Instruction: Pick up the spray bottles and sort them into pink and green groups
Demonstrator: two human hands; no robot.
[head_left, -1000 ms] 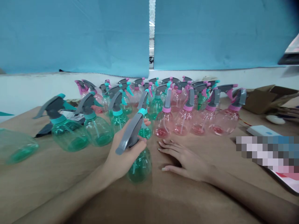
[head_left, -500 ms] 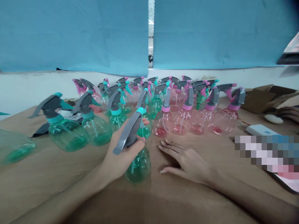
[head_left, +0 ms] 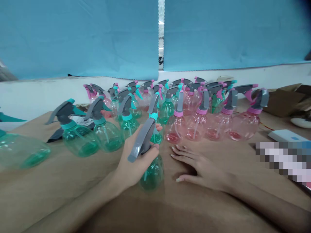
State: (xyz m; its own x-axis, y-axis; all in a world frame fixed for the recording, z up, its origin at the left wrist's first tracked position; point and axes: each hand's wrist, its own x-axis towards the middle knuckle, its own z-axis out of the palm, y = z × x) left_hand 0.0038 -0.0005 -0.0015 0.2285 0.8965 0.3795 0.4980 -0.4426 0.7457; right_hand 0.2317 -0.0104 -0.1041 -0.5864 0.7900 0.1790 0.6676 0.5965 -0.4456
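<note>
My left hand [head_left: 136, 158] is wrapped round the neck of a green spray bottle [head_left: 152, 176] with a grey trigger head, upright in front of me. Its fingers are partly hidden behind the head. To the right, my right hand [head_left: 199, 165] lies on the table with fingers stretched out, holding nothing. Just beyond the hands stands a row of spray bottles: green ones with teal collars, such as this green spray bottle [head_left: 109, 137], on the left, and pink ones, such as this pink spray bottle [head_left: 175, 129], on the right.
Several more pink and green bottles crowd behind the front row. A green bottle [head_left: 24, 150] is at the left edge. On the right are a cardboard box [head_left: 283, 100], a white box [head_left: 289, 136] and a pixelated item. Blue cloth [head_left: 80, 38] hangs behind the brown table [head_left: 73, 181].
The whole view has shifted, so everything appears slightly farther right. My left hand keeps its hold on the green spray bottle, and my right hand stays flat on the table.
</note>
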